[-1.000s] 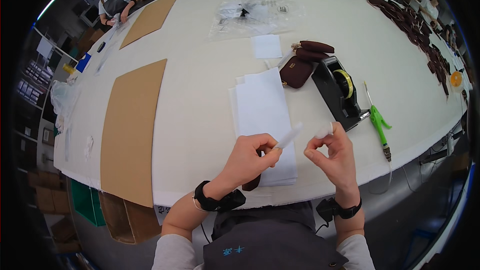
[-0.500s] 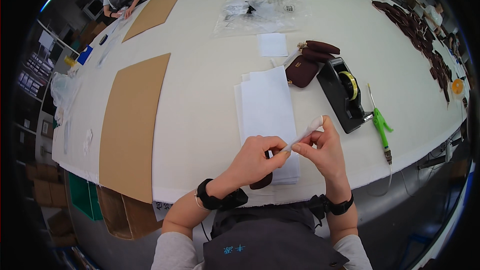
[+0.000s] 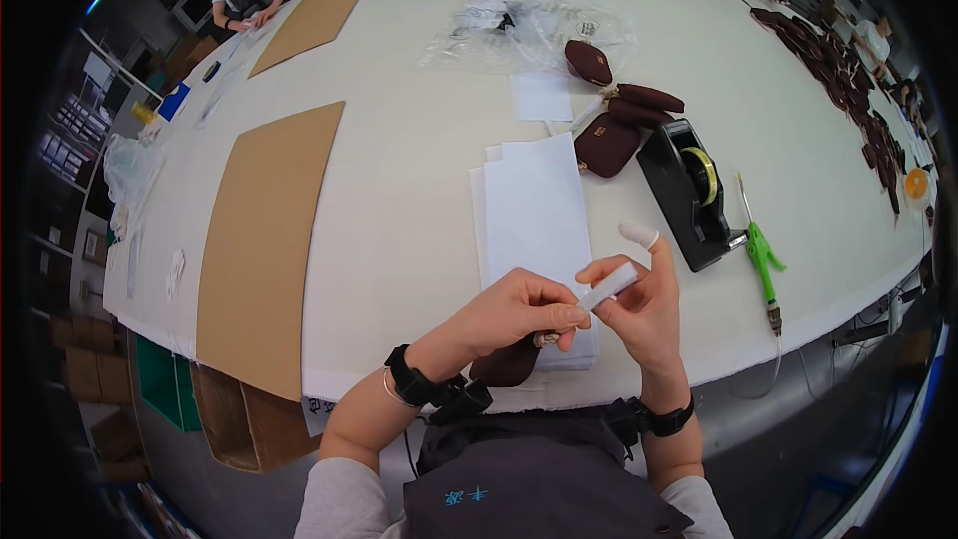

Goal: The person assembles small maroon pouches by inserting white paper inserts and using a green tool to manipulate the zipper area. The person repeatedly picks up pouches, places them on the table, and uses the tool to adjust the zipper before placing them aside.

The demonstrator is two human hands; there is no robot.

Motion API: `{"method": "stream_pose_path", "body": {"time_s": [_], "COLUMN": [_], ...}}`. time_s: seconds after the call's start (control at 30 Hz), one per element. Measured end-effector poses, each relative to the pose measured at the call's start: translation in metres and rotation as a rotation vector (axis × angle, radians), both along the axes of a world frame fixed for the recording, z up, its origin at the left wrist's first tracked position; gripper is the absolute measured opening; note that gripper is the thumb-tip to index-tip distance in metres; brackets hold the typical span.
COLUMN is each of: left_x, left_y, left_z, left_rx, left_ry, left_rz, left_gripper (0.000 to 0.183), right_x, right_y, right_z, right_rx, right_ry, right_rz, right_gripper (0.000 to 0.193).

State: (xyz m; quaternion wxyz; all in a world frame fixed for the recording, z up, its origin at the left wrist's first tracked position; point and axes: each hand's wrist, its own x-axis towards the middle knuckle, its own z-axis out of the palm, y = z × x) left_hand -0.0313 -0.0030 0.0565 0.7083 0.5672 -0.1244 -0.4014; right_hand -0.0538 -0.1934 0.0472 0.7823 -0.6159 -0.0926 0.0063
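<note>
- I see my left hand [image 3: 519, 311] and right hand [image 3: 639, 304] both pinched shut on a small white roll [image 3: 609, 286], held over the near table edge [image 3: 399, 379].
- White paper sheets [image 3: 534, 210] lie just beyond.
- A black tape dispenser [image 3: 689, 190] sits right of them.

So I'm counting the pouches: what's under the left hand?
A dark brown pouch pokes out beneath the left hand, lying on the white paper stack. The hand covers its upper part, so its full shape is hidden.
</note>
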Motion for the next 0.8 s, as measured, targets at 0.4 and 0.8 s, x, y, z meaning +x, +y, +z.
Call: {"method": "stream_pose_path", "body": {"time_s": [0.4, 0.8], "left_x": [0.000, -0.007], "left_y": [0.002, 0.008], "left_z": [-0.014, -0.037], "left_rx": [-0.206, 0.123], "left_ry": [0.232, -0.259], "left_rz": [-0.029, -0.062], "left_gripper": [0.025, 0.039], "right_x": [0.003, 0.020], "right_y": [0.002, -0.004], "right_z": [-0.026, -0.034], "right_rx": [0.296, 0.261], "right_ry": [-0.061, 0.072], "right_rz": [0.181, -0.051], "right_gripper": [0.055, 0.045]}}
